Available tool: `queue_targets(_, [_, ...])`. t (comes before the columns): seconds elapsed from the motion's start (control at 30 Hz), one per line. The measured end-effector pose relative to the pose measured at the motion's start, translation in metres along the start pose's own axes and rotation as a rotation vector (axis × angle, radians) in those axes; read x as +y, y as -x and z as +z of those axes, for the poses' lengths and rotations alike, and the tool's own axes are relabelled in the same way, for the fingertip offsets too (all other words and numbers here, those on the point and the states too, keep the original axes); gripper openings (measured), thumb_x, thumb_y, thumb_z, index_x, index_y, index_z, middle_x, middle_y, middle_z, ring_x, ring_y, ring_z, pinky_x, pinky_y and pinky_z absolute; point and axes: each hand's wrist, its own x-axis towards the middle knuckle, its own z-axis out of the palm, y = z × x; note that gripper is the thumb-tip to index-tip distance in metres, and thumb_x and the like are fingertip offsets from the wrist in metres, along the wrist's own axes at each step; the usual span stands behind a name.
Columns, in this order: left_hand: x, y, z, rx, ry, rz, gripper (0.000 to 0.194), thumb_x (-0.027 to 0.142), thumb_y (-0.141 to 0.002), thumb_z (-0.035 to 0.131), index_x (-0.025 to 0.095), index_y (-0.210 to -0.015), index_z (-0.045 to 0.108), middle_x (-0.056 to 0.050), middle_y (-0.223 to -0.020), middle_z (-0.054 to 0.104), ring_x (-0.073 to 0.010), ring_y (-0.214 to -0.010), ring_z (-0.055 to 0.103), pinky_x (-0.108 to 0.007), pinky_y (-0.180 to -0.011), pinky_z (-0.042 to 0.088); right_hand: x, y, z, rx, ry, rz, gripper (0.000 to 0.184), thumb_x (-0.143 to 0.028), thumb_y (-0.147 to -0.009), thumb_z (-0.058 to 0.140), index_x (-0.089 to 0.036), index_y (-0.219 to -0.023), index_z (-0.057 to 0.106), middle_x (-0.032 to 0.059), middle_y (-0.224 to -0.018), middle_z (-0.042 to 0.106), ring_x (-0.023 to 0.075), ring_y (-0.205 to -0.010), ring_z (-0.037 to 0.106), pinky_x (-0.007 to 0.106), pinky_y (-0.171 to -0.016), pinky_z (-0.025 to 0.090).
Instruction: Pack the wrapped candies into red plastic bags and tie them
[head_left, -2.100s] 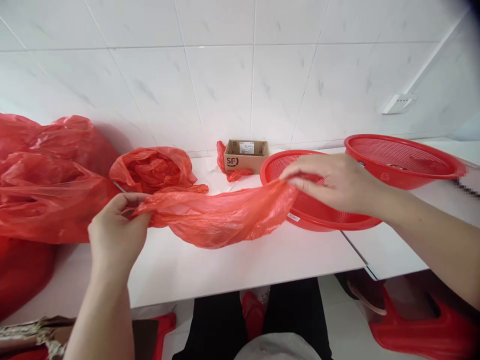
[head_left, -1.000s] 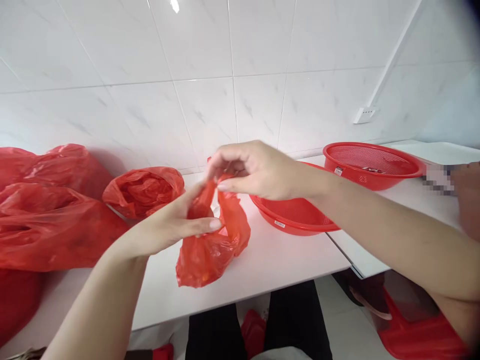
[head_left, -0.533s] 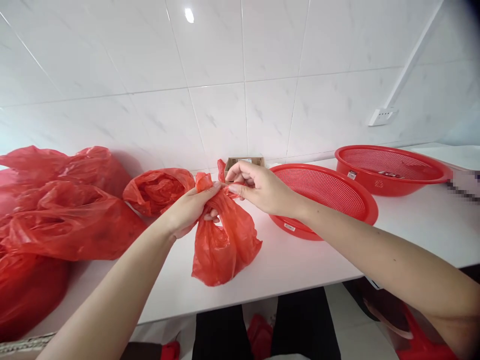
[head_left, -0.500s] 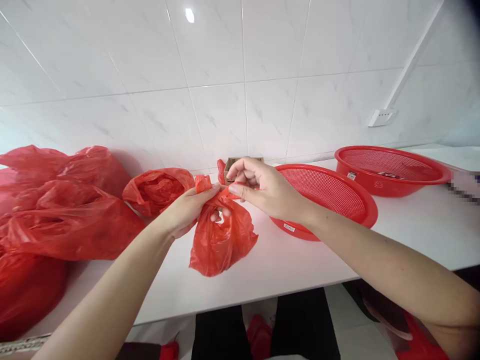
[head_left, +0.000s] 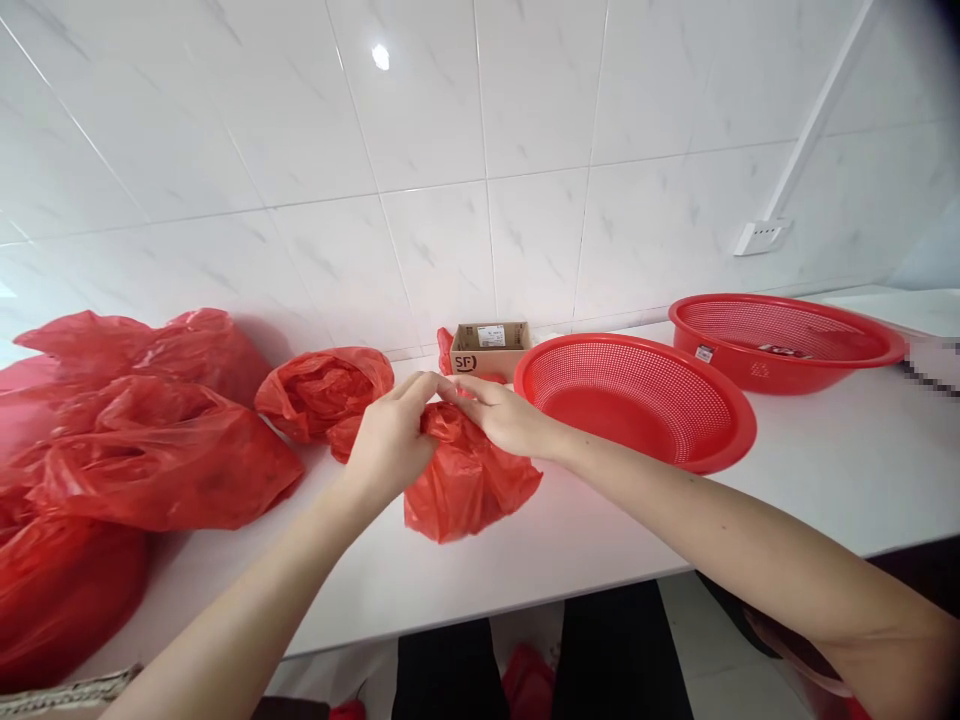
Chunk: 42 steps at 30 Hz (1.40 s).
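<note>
A red plastic bag (head_left: 466,490) hangs just above the white table, its neck bunched between both hands. My left hand (head_left: 397,425) is closed around the gathered top from the left side. From the right, my right hand (head_left: 504,412) pinches the same top, its fingertips meeting those of the left. The fingers partly hide the bag's neck, and what the bag holds cannot be seen. Behind my left hand sits a second, crumpled red bag (head_left: 326,390). Close to my right wrist stands a red colander basket (head_left: 634,405) with a perforated wall.
Big filled red bags (head_left: 161,450) are heaped at the left. A small cardboard box (head_left: 491,358) stands against the tiled wall. Farther right is another red colander basket (head_left: 780,340). The white table (head_left: 585,550) has its front edge near my legs.
Both hands have drawn together over the bag's neck, and the left has turned its back upward. The bag has shifted slightly right. The cardboard box shows more fully.
</note>
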Motion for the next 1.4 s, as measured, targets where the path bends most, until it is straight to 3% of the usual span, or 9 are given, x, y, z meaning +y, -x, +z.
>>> queue_targets(0.1, [0.000, 0.003, 0.001, 0.133, -0.066, 0.153, 0.045, -0.001, -0.070, 0.043, 0.022, -0.105, 0.061, -0.003, -0.109, 0.063, -0.0167, -0.098, 0.060, -0.025, -0.072, 0.048, -0.003, 0.002, -0.005, -0.153, -0.162, 0.017, 0.022, -0.024, -0.096, 0.046, -0.025, -0.113, 0.061, 0.0019, -0.103, 0.066, 0.0152, -0.098, 0.063, 0.035, -0.089, 0.051])
queue_targets(0.2, [0.000, 0.003, -0.003, 0.128, -0.031, 0.158, 0.038, 0.004, -0.077, 0.047, 0.020, -0.107, 0.064, -0.004, -0.107, 0.066, -0.0165, -0.098, 0.062, -0.026, -0.080, 0.049, -0.006, 0.004, -0.012, -0.208, -0.104, 0.057, 0.013, -0.027, -0.094, 0.049, -0.022, -0.100, 0.060, 0.0019, -0.094, 0.068, 0.0140, -0.082, 0.065, 0.031, -0.075, 0.053])
queue_targets(0.43, [-0.008, 0.014, -0.013, -0.115, 0.071, -0.130, 0.037, 0.021, -0.089, 0.043, 0.022, -0.118, 0.066, -0.006, -0.109, 0.072, -0.0233, -0.098, 0.066, -0.034, -0.082, 0.052, 0.000, 0.000, -0.031, 0.278, 0.978, -0.438, 0.022, -0.017, -0.097, 0.038, -0.018, -0.104, 0.059, 0.0071, -0.102, 0.068, 0.0182, -0.096, 0.059, 0.027, -0.065, 0.038])
queue_targets(0.6, [-0.019, 0.036, -0.023, -0.179, 0.057, -0.155, 0.036, 0.046, -0.093, 0.043, 0.024, -0.093, 0.071, -0.009, -0.122, 0.067, -0.0307, -0.118, 0.057, -0.044, -0.101, 0.042, 0.024, -0.013, -0.075, 0.236, 1.311, -0.258, 0.028, -0.010, -0.094, 0.037, -0.018, -0.106, 0.061, 0.0097, -0.098, 0.069, 0.0215, -0.097, 0.058, 0.028, -0.059, 0.028])
queue_targets(0.77, [-0.019, 0.040, -0.034, -0.369, 0.444, -0.309, 0.036, 0.052, -0.091, 0.047, 0.028, -0.085, 0.072, 0.003, -0.153, 0.039, -0.0298, -0.144, 0.024, -0.045, -0.116, 0.021, 0.036, -0.023, -0.092, 0.219, 1.085, 0.063, 0.018, -0.016, -0.087, 0.049, -0.020, -0.098, 0.062, 0.0069, -0.080, 0.069, 0.0213, -0.077, 0.061, 0.029, -0.062, 0.033])
queue_targets(0.93, [-0.017, 0.017, -0.019, -0.284, 1.101, -0.483, 0.045, 0.054, -0.093, 0.041, 0.024, -0.111, 0.070, -0.008, -0.124, 0.064, -0.0273, -0.128, 0.047, -0.043, -0.111, 0.032, 0.015, -0.026, -0.070, 0.183, 0.748, -0.016, 0.013, -0.023, -0.089, 0.045, -0.020, -0.091, 0.057, 0.0011, -0.086, 0.070, 0.0121, -0.073, 0.063, 0.023, -0.062, 0.044])
queue_targets(1.13, [-0.002, 0.007, 0.005, -0.554, 0.984, -0.481, 0.021, 0.041, -0.081, 0.069, 0.021, -0.076, 0.074, -0.007, -0.095, 0.071, -0.0243, -0.102, 0.061, -0.040, -0.097, 0.042, -0.024, -0.016, -0.024, -0.023, 0.242, -0.318, 0.011, -0.015, -0.082, 0.052, -0.019, -0.091, 0.058, -0.0003, -0.083, 0.065, 0.0099, -0.071, 0.060, 0.024, -0.066, 0.048])
queue_targets(1.3, [0.003, 0.010, 0.007, -0.433, 0.957, -0.459, 0.035, 0.043, -0.082, 0.066, 0.019, -0.056, 0.066, -0.004, -0.069, 0.067, -0.0204, -0.077, 0.063, -0.038, -0.080, 0.049, -0.020, -0.008, -0.013, -0.027, 0.245, -0.217, 0.020, -0.027, -0.090, 0.051, -0.023, -0.110, 0.052, -0.0005, -0.087, 0.062, 0.0120, -0.076, 0.058, 0.028, -0.071, 0.047])
queue_targets(1.4, [-0.003, 0.010, 0.007, -0.319, 0.984, -0.479, 0.026, 0.041, -0.084, 0.064, 0.020, -0.071, 0.072, -0.003, -0.071, 0.066, -0.0205, -0.083, 0.063, -0.038, -0.085, 0.049, -0.010, -0.001, -0.017, -0.016, 0.350, -0.075, 0.014, -0.032, -0.094, 0.045, -0.023, -0.103, 0.051, -0.0008, -0.083, 0.060, 0.0139, -0.076, 0.057, 0.030, -0.071, 0.045])
